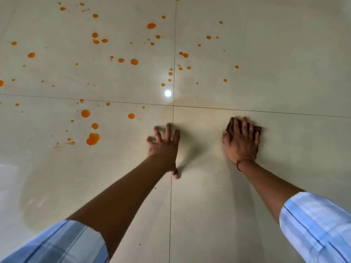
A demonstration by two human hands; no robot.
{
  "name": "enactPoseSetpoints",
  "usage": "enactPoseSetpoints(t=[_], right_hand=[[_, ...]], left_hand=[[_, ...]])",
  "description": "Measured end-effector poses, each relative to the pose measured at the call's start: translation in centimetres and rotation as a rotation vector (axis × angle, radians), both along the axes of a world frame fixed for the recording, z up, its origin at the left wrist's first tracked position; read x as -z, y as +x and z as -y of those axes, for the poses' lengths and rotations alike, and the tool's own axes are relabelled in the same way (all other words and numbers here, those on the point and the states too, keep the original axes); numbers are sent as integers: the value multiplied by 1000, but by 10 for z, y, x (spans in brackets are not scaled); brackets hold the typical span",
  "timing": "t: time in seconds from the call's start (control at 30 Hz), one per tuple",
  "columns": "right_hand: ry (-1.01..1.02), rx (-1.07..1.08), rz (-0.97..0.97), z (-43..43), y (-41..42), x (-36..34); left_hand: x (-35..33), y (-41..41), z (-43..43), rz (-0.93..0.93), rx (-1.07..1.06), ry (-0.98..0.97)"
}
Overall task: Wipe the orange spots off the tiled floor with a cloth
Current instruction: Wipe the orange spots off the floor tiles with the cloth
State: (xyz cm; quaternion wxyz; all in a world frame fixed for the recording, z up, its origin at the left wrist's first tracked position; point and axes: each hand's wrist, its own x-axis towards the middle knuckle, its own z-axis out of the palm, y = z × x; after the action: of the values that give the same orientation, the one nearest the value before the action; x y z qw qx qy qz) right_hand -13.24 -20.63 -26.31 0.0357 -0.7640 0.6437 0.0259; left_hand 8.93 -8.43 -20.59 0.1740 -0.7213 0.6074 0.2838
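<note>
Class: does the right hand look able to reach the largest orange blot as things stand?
Probably not directly: the left hand, resting on the floor, lies between the right hand and blot.

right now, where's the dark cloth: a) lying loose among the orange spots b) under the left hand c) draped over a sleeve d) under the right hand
d: the cloth shows only as dark edges poking out from under the right hand, whose straight fingers press it onto the floor, while the left hand rests bare on the tile.
</note>
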Motion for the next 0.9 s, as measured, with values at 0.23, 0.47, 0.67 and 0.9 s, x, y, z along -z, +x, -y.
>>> enactPoseSetpoints(t=[0.23, 0.47, 0.67, 0.9], right_hand=[[-4, -366, 67, 16, 146, -2], [-5, -533, 43, 16, 111, -4], [39, -826, 74, -55, 167, -7], [124, -953, -95, 6, 143, -16]], left_hand=[[11, 7, -13, -82, -83, -114], [9, 62, -118, 82, 74, -189], [13, 80, -139, 114, -5, -152], [12, 74, -139, 54, -19, -138]])
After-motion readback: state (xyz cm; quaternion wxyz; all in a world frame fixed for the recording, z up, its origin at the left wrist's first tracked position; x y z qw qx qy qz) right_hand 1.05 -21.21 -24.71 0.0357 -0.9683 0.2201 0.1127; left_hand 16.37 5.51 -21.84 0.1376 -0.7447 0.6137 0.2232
